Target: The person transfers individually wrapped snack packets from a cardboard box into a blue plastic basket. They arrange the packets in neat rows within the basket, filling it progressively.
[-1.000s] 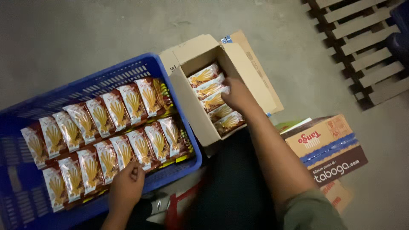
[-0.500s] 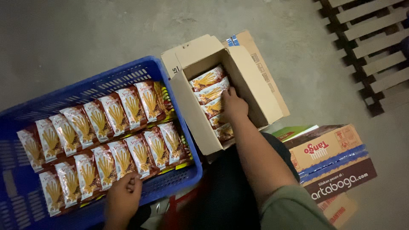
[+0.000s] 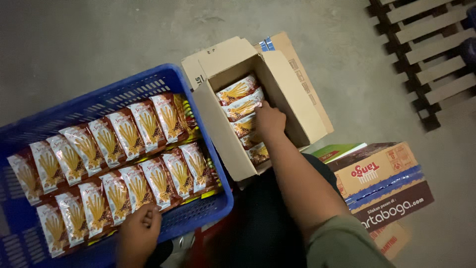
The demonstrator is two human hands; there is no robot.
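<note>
Your right hand (image 3: 269, 120) reached into the open cardboard box (image 3: 290, 99), fingers curled onto the stacked snack packets (image 3: 240, 105) just left of it; bare room lay toward the right wall. Your left hand (image 3: 139, 235) gripped the blue crate (image 3: 208, 211) at its near rim.
</note>
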